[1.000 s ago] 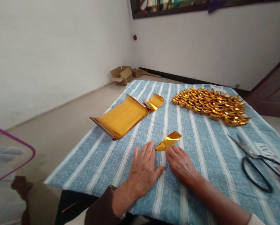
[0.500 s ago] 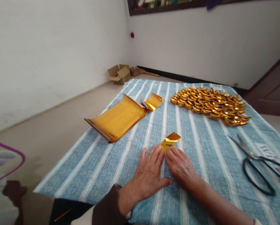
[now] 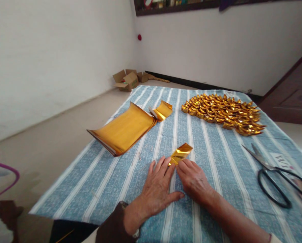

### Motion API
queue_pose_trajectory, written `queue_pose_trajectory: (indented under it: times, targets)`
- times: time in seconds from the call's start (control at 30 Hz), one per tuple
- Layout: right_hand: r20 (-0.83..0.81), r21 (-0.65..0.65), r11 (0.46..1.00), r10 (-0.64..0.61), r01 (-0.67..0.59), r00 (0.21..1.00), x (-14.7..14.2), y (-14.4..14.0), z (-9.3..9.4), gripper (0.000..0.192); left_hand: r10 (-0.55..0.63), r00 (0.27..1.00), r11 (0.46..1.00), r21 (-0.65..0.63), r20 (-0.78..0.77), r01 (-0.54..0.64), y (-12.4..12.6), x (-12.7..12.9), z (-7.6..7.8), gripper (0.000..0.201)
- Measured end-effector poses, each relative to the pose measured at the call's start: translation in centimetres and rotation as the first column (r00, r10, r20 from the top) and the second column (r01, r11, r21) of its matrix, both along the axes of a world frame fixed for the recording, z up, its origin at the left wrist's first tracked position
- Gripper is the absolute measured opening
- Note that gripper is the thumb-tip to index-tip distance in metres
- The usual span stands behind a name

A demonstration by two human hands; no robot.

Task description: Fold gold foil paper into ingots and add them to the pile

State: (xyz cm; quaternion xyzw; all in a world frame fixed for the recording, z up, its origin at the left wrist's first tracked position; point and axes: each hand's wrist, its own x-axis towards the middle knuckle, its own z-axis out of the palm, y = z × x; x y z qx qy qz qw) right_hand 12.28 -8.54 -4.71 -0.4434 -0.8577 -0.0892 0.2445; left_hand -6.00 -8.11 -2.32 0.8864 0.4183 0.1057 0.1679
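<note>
A folded gold foil strip (image 3: 182,152) lies on the striped tablecloth (image 3: 107,179). The left hand (image 3: 158,187) rests on its near end, fingers spread; the right hand (image 3: 194,177) curls its fingers at the edge, grip hidden. Probably creasing; next calls for firm, even pressure.

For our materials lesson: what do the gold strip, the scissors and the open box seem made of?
Gold strip: probably foil-faced paper, shiny, judging by its creases and bright reflections.
Scissors: seemingly metal blades, greyish with a slight sheen; the handles look smooth and black, perhaps plastic or painted metal.
Open box: likely cardboard, matt brown, with stiff flaps folded out.
</note>
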Motion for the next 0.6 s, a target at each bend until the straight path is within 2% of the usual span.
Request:
queue_pose_trajectory:
  times: [0.17,0.3,0.37,0.47,0.6]
  targets:
    - [-0.147,0.038,0.999,0.004,0.002,0.989,1.2,0.6,0.4,0.031,0.001,1.000,1.000,0.015,0.006,-0.001,0.2,0.1,0.1,0.083]
    - [-0.368,0.123,0.982,-0.089,0.143,0.926,2.7,2.1,0.6,0.028,0.014,1.000,1.000,0.017,-0.028,-0.013,0.2,0.2,0.4,0.076]
    - [-0.422,0.072,0.970,-0.180,0.231,0.888,3.3,3.1,0.3,0.028,0.020,0.999,0.999,0.027,-0.037,-0.019,0.2,0.2,0.4,0.073]
    - [-0.442,-0.017,0.959,-0.261,0.283,0.858,3.9,4.2,-0.5,0.029,0.025,0.999,0.999,0.046,-0.047,-0.023,0.3,0.2,0.5,0.067]
    - [-0.476,-0.086,0.975,-0.219,0.203,0.852,4.3,4.6,-1.0,0.027,0.029,0.999,0.997,0.067,-0.046,-0.026,0.2,0.2,0.5,0.064]
